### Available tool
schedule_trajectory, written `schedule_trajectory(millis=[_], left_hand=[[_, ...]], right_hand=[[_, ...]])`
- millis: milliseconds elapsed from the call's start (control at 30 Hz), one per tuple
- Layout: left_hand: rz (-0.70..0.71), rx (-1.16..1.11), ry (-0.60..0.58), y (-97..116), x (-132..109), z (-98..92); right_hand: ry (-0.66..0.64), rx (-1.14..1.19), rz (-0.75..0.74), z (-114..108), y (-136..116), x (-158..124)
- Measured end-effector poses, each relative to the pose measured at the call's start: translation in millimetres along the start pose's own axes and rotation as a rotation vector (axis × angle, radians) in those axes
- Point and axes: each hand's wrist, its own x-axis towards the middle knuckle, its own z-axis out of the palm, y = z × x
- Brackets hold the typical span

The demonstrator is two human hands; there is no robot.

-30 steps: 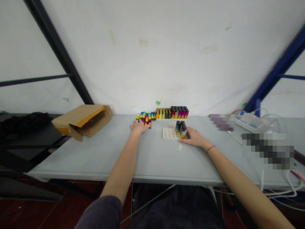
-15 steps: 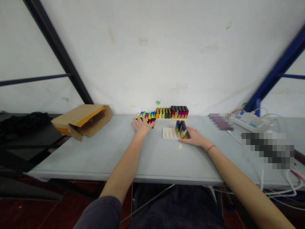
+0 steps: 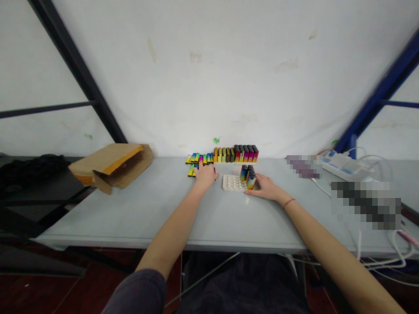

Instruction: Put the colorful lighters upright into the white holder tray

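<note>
My left hand lies over a row of colourful lighters on their sides, its fingers spread and touching them. A pink one shows partly beside its thumb; whether any is gripped is hidden. Behind it lies another row of lighters in rainbow colours. My right hand is wrapped around the right end of a white holed tray, thumb at its near corner and fingers behind. Several dark-topped lighters stand upright in the tray's right part, next to those fingers. Empty holes show on its left.
Against the wall stand yellow and green lighters and a block of black-topped red and purple lighters. An open cardboard packet lies on the left. To the right are a phone-like purple thing, a power strip and cables.
My left hand has moved a little right and towards me over the lighters, uncovering some on its left. My right hand and the tray have stayed in place.
</note>
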Motion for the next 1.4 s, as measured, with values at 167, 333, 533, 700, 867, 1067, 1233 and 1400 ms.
schedule_trajectory(millis=[167, 333, 533, 700, 867, 1067, 1233, 1400], left_hand=[[0.022, -0.086, -0.076, 0, 3, 0.3], [0.037, -0.402, 0.005, -4, 14, 5.1], [-0.138, -1.096, -0.019, 2, 19, 9.5], [-0.19, -1.504, -0.219, 14, 12, 9.7], [-0.238, -1.786, -0.401, 22, 7, 2.7], [-0.213, -1.897, -0.416, 26, 0, 0.6], [-0.232, -1.949, -0.363, 26, 3, 5.7], [-0.278, -1.963, -0.255, 23, 6, 8.8]], right_hand=[[-0.004, -0.001, 0.003, 0, 0, 0], [-0.018, -0.007, 0.006, -2, -2, 0], [-0.024, -0.005, 0.002, -1, 0, 1], [-0.009, -0.01, -0.001, -1, -2, 0], [0.009, -0.01, -0.005, -1, -2, -1], [-0.016, -0.027, 0.009, -2, -3, 0], [-0.019, -0.029, 0.017, -4, -5, 0], [-0.013, -0.035, 0.014, -3, -5, -1]])
